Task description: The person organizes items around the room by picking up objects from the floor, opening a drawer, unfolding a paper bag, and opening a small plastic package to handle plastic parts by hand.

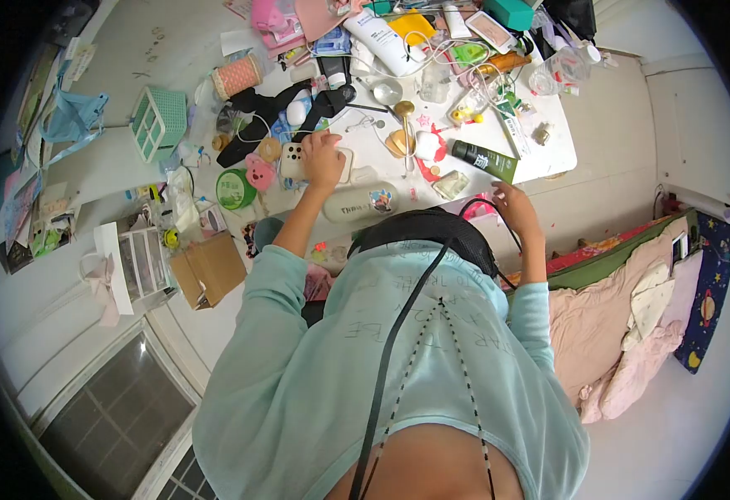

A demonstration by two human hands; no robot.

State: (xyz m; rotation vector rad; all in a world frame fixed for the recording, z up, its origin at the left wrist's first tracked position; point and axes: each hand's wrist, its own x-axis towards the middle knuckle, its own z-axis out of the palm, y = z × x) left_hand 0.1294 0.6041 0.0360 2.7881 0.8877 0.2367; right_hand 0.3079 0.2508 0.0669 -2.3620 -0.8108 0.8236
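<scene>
On the cluttered white table (555,140), a phone (292,160) lies beneath the left hand (323,160); the right hand (515,208) is apart, near the edge, both grips unclear. Pink bedding (586,325) spreads rightward.

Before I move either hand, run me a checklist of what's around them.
1. Left hand at the phone: ok, it lies over it.
2. Phone camera side up: ok, lenses show.
3. Space beside the phone: not ok, a pink figure crowds it.
4. Right hand clear of the black cord: cannot tell, it passes close by.
5. Dark green tube lying flat: ok, near the right hand.
</scene>
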